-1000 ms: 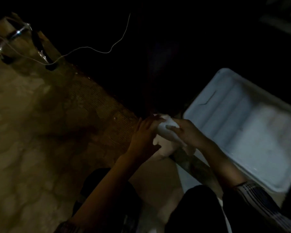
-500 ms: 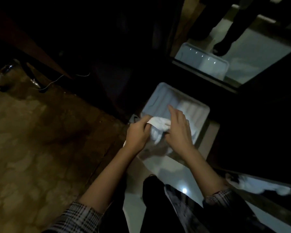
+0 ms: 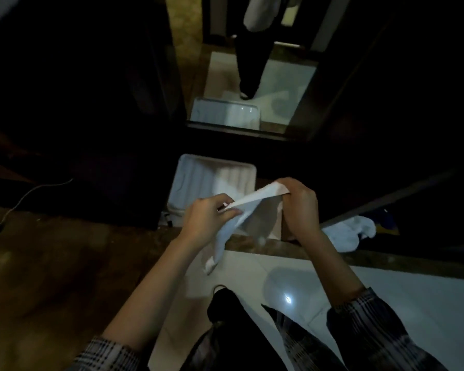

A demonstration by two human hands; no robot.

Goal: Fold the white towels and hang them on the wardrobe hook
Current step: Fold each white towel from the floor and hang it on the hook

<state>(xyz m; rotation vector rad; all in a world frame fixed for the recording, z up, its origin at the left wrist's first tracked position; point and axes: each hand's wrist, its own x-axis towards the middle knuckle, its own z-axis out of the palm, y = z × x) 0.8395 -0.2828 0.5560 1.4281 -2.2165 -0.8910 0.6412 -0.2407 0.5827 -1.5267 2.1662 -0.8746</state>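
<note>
Small white cloth towel (image 3: 245, 210) held up in the air above the pale ribbed plastic tub (image 3: 198, 178) on the floor, top hem pulled taut between both grips. Left hand (image 3: 205, 219) pinching one end, right hand (image 3: 300, 202) pinching the other, slightly higher and further out. Long axis along that hem, left to right; rest hanging below the left hand. Next fold likely end to end. Another white towel (image 3: 348, 234) lying bunched to the right.
</note>
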